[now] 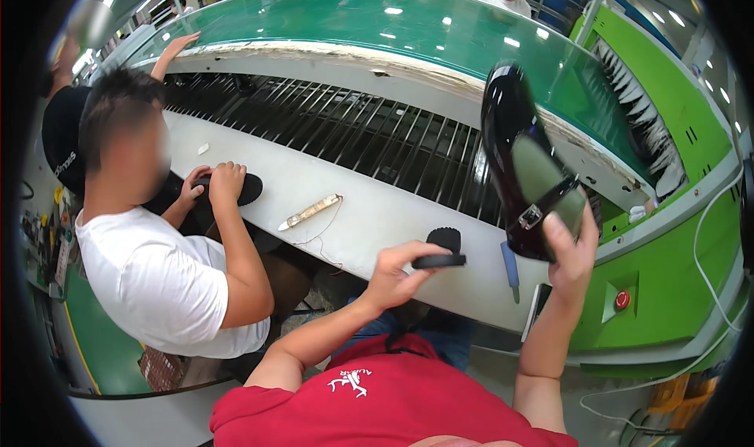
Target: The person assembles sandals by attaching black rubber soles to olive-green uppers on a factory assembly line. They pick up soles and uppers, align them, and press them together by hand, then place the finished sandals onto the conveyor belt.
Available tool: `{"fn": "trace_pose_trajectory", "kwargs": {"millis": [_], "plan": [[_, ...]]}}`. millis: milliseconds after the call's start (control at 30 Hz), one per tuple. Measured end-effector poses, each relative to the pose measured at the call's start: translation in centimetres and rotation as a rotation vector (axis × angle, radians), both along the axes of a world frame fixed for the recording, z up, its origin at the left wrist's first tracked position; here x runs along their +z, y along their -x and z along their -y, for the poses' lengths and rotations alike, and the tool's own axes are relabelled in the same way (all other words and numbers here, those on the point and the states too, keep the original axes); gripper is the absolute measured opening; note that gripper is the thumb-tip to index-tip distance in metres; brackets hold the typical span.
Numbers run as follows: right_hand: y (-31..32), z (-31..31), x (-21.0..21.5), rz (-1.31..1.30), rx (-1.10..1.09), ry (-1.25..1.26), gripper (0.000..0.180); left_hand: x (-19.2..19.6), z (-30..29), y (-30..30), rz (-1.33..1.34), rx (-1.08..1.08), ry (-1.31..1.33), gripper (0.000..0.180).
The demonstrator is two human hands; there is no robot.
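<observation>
Shoe, black and glossy with a buckle strap, is raised above the bench, its heel end gripped by the right hand; the fingers are clenched around the opening and the toe points up and away. Left hand holds a black brush just over the bench edge, fingers closed on its handle, bristles up. To the left, a co-worker in a white shirt presses both hands on a dark sole, and a knife lies between.
</observation>
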State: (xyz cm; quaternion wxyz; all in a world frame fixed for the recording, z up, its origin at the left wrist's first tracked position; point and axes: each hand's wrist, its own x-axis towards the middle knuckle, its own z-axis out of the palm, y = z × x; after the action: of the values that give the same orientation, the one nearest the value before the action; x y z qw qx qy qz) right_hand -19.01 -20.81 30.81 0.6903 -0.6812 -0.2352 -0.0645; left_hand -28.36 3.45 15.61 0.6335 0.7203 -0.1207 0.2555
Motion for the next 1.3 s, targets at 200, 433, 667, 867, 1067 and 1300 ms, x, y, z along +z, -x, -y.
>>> {"fn": "trace_pose_trajectory", "kwargs": {"millis": [200,433,667,867,1067,1300], "plan": [[3.6,2.0,-6.5,-0.107,-0.114,0.381,0.070,0.4,-2.7,-3.3,0.032,0.452,0.244,0.017],[2.8,1.1,-19.5,-0.031,-0.375,0.770,0.062,1.5,-2.0,-5.5,0.186,0.461,0.114,0.018],[2.9,1.1,-19.5,-0.010,-0.343,0.754,0.061,0.9,-0.1,-3.9,0.206,0.231,-0.149,0.031],[3.0,1.1,-19.7,-0.002,-0.337,0.730,0.062,-0.4,3.0,0.4,-0.094,-0.075,-0.218,0.024],[3.0,1.0,-19.4,-0.021,-0.326,0.724,0.059,-2.2,3.8,0.9,-0.176,-0.068,-0.180,0.019],[3.1,-1.4,-10.9,0.266,-0.091,0.313,0.049,5.9,1.7,-3.4,0.172,0.054,-0.221,0.030]]}}
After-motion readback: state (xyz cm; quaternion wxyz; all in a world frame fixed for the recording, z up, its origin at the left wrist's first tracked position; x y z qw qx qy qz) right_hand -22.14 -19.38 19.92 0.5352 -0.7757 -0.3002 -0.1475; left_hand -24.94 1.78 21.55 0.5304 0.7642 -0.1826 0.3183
